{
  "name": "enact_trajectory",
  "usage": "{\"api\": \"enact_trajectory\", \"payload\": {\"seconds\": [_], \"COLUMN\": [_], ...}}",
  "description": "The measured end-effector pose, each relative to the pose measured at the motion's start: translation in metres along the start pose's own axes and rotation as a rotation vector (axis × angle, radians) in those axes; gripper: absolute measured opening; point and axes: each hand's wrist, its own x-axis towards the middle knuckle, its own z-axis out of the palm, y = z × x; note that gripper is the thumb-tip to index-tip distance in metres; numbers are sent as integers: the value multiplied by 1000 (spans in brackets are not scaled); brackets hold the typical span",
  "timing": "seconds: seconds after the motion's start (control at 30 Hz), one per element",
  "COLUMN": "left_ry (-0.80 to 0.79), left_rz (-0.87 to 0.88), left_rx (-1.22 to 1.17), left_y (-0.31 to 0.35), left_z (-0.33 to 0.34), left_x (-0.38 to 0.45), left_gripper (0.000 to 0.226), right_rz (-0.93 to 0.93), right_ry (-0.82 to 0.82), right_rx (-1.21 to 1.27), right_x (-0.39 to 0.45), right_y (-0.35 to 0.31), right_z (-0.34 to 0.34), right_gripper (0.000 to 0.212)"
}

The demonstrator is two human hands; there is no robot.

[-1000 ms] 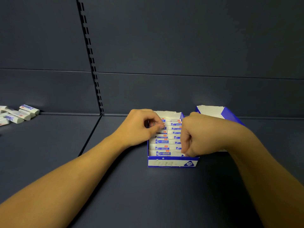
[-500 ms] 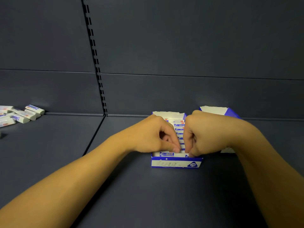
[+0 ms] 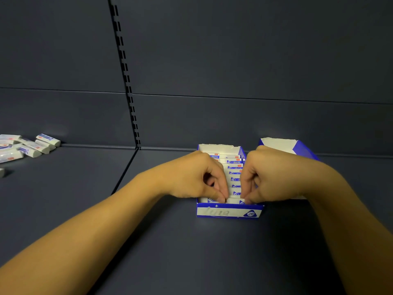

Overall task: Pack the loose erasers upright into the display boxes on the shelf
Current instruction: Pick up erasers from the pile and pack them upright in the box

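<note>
Both hands have slid forward to the box's front row: left hand (image 3: 197, 177) and right hand (image 3: 268, 175) pinch the front eraser (image 3: 234, 200), seating it upright in the display box (image 3: 228, 212). Loose erasers (image 3: 32, 145) wait at the shelf's (image 3: 191, 252) far-left edge.

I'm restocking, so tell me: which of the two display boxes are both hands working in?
The nearer box with the 2B label, packed with upright erasers; the other box sits behind the right hand.
</note>
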Motion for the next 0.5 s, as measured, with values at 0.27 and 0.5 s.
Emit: {"api": "enact_trajectory", "payload": {"seconds": [0.27, 0.5], "left_ry": [-41, -48], "left_rz": [11, 11], "left_rx": [-20, -65], "left_y": [-9, -10], "left_z": [-4, -3], "left_x": [-2, -1], "left_gripper": [9, 10], "right_rz": [-23, -10], "right_ry": [-56, -68], "right_rx": [-8, 38], "right_x": [8, 14], "right_y": [-3, -1], "right_z": [3, 1], "right_gripper": [11, 7]}}
